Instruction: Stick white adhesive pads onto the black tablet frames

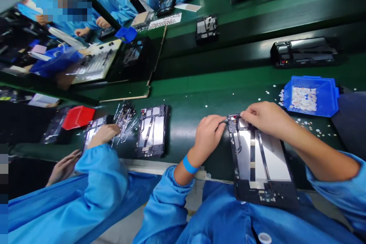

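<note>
An opened tablet with bare silver battery panels and dark cables lies in front of me, its near end overhanging the table edge. My right hand is at its far edge, thumb and fingertips pinched together over the small parts there. Whatever sits between those fingertips is too small to make out. Beside the tablet's far left corner is my left hand, index finger stretched to the edge and thumb apart, with nothing visible in it. A blue bin of small pale pieces stands beyond my right hand.
Another opened tablet lies to the left, beside a pile of thin strips. A co-worker's hand works near a red bin. More tablets sit on the dark conveyor. Loose pale pieces are scattered at right.
</note>
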### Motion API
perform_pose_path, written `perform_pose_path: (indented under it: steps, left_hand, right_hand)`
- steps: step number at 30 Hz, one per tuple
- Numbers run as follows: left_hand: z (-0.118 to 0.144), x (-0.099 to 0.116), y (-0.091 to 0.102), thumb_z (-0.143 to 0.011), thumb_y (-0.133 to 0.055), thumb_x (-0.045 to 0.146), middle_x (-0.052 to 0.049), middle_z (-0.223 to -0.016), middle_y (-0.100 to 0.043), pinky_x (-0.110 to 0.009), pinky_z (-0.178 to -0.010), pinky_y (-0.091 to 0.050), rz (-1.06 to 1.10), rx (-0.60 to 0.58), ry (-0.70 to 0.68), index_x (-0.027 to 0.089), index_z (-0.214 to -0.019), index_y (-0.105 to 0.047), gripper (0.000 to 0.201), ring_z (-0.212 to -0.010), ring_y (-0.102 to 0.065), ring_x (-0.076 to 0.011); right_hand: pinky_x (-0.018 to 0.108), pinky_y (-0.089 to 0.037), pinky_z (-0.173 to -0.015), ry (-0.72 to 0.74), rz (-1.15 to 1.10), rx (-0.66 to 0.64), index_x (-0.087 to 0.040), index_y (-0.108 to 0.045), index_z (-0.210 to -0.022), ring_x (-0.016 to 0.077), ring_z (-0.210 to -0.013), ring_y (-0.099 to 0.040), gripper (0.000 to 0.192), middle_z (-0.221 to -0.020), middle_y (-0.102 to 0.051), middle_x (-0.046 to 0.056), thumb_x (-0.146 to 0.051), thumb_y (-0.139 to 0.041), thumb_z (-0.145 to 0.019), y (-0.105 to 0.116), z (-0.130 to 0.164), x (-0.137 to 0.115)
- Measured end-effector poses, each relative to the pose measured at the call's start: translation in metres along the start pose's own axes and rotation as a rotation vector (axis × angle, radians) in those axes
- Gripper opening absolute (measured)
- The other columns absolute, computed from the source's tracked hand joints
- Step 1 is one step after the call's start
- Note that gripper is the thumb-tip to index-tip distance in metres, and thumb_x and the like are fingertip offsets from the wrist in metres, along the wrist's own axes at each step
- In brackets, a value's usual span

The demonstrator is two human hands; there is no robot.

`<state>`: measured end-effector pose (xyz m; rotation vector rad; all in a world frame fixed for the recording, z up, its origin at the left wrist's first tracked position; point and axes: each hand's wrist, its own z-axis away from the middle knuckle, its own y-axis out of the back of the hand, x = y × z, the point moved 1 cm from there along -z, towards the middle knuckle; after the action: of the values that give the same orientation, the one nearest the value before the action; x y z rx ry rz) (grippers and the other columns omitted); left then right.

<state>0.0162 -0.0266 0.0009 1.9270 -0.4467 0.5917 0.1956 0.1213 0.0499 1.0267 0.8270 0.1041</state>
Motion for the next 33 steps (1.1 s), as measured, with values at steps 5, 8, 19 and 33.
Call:
perform_pose_path:
  steps: [5, 8, 19, 33]
  left_hand:
    - [-0.002, -0.002, -0.003, -0.104, -0.058, 0.021, -0.008, -0.112, -0.078, -0.038, -0.093, -0.056, -0.121, -0.05, -0.107, 0.018, -0.12, -0.073, 0.021, -0.106, -0.072, -0.0215]
    - [0.0, -0.003, -0.005, -0.105, -0.057, 0.021, -0.008, -0.112, -0.078, -0.037, -0.093, -0.056, -0.121, -0.051, -0.1, 0.018, -0.119, -0.072, 0.021, -0.107, -0.071, -0.021]
    - [0.0, -0.003, -0.007, -0.106, -0.054, 0.022, -0.008, -0.116, -0.077, -0.038, -0.093, -0.055, -0.133, -0.058, -0.114, 0.018, -0.125, -0.071, 0.026, -0.108, -0.07, -0.0213]
    - [0.003, -0.006, -0.011, -0.106, -0.052, 0.018, -0.007, -0.117, -0.077, -0.037, -0.088, -0.054, -0.188, -0.124, -0.153, 0.021, -0.129, -0.071, 0.03, -0.103, -0.068, -0.0215]
  right_hand:
    - [0.03, -0.033, -0.056, -0.062, -0.001, -0.118, -0.022, -0.066, -0.061, 0.0152, -0.056, -0.053, 0.027, -0.06, -0.065, 0.001, -0.03, -0.058, -0.085, -0.01, -0.02, -0.013]
    - [0.03, -0.032, -0.055, -0.081, -0.048, -0.123, -0.022, -0.067, -0.062, 0.0146, -0.053, -0.053, 0.029, -0.057, -0.063, 0.001, -0.033, -0.057, -0.086, -0.016, -0.022, -0.008]
    - [0.027, -0.035, -0.051, -0.168, -0.185, -0.234, -0.023, -0.067, -0.064, 0.0139, -0.05, -0.055, 0.025, -0.058, -0.067, 0.0, -0.038, -0.062, -0.083, -0.021, -0.028, -0.002]
    - [0.032, -0.033, -0.059, -0.059, 0.275, -0.115, -0.024, -0.072, -0.067, 0.0207, -0.065, -0.06, 0.028, -0.069, -0.07, 0.006, -0.041, -0.057, -0.083, -0.023, -0.033, -0.012]
